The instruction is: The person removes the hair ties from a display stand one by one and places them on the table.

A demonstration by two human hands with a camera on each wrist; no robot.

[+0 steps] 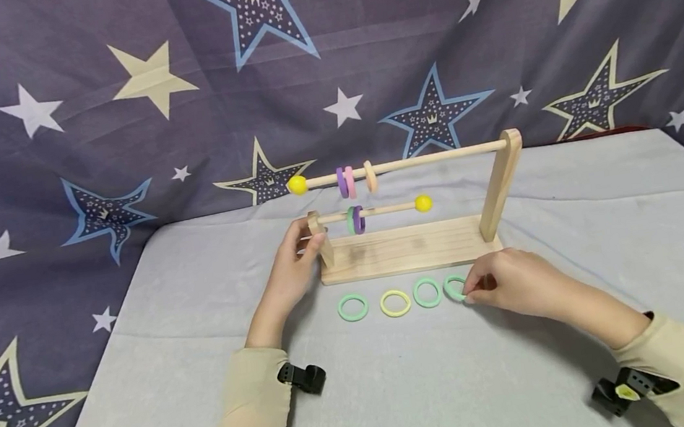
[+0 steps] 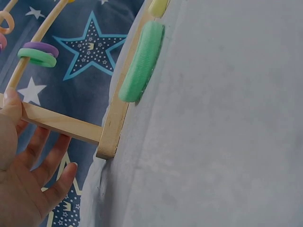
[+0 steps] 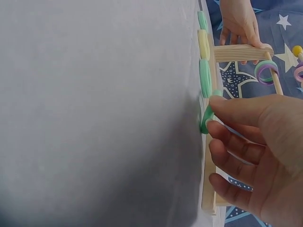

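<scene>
Short of the tabletop's (image 1: 405, 380) far edge, the rightmost green ring (image 3: 206, 117) lies left of the right hand (image 1: 516, 282) pinching it; the left hand (image 1: 289, 270) pinches the short upright (image 1: 328, 255).

The right hand (image 1: 514, 281) covers part of 1 green ring (image 1: 448, 291). In the head view, the short post (image 1: 323, 242) hides some fingertips of the left hand (image 1: 287, 271) — and the left wrist view's top edge chops off the yellow ring (image 2: 157, 8).

A dark cloth (image 1: 310, 79) printed with stars hangs behind a pale grey, lightly creased tablecloth (image 1: 419, 385).
</scene>
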